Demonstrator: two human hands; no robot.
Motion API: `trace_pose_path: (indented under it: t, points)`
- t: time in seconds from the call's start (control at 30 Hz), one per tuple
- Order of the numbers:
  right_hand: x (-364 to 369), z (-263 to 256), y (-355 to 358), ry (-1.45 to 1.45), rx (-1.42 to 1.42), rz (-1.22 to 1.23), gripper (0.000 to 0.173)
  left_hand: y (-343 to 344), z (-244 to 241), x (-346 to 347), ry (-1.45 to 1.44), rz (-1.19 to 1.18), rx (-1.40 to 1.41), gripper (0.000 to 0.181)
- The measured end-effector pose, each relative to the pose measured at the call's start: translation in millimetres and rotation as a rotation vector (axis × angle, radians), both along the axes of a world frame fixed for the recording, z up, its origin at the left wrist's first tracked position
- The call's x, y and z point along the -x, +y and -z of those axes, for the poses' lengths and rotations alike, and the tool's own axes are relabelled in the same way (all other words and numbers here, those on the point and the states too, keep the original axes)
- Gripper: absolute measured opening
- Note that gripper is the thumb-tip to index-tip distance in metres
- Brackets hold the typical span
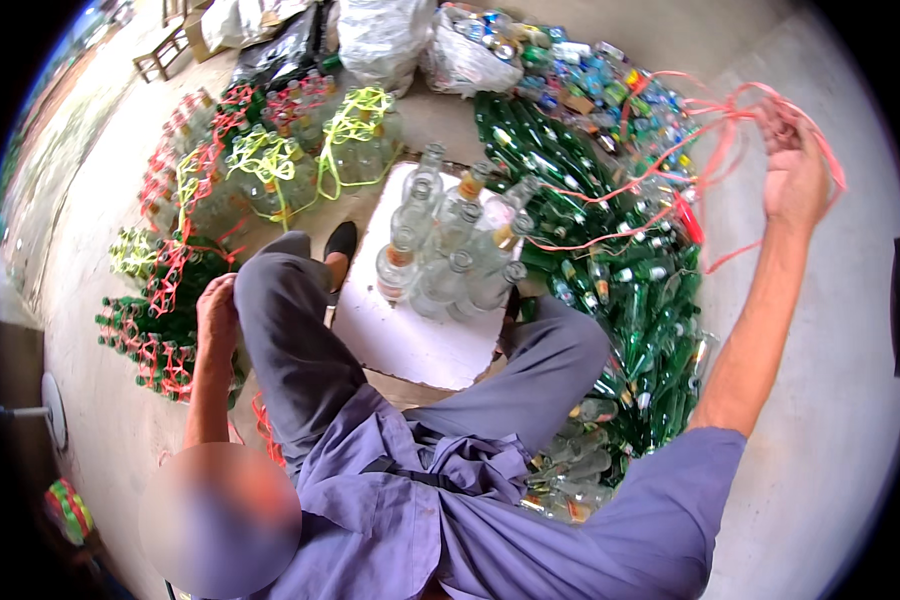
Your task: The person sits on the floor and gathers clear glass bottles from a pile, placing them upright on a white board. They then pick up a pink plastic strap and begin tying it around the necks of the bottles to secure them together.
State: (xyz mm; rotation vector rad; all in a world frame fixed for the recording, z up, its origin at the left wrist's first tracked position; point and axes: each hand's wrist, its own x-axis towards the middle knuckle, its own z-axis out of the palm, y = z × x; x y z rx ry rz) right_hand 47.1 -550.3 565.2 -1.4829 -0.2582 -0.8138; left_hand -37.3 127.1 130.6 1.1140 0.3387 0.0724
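My right hand (795, 169) is raised far out to the right, shut on a looped bundle of pink plastic twine (727, 116). Loose strands trail from it leftward to the clear glass bottles (450, 247). Several of these bottles stand upright in a tight cluster on a white board (364, 322) between my knees. Whether twine goes around the cluster I cannot tell. My left hand (216, 304) is beside my left knee, fingers curled; what is inside them is hidden. Close by it are green bottles (187, 300) with red twine netted over their necks.
Loose green glass bottles (637, 322) lie piled along my right side. Beyond them is a heap of cans and plastic bottles (585, 67). White sacks (386, 41) stand at the back. Bottle bundles with yellow-green twine (356, 120) stand ahead, left. A wooden chair (161, 49) is farther off.
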Motion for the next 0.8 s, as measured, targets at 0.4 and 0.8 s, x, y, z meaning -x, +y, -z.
trace_pose_path:
  t: [0.4,0.8]
  points:
    - [50.5,89.3,-30.6,0.236,-0.138,0.206,0.022,-37.0,-110.5,-10.1,-0.114,-0.123,-0.408,0.020]
    - [83.3,122.8,-7.9,0.209,-0.170,0.145,0.022,-140.9,-157.1,19.3,-0.254,0.231,-0.444,0.018]
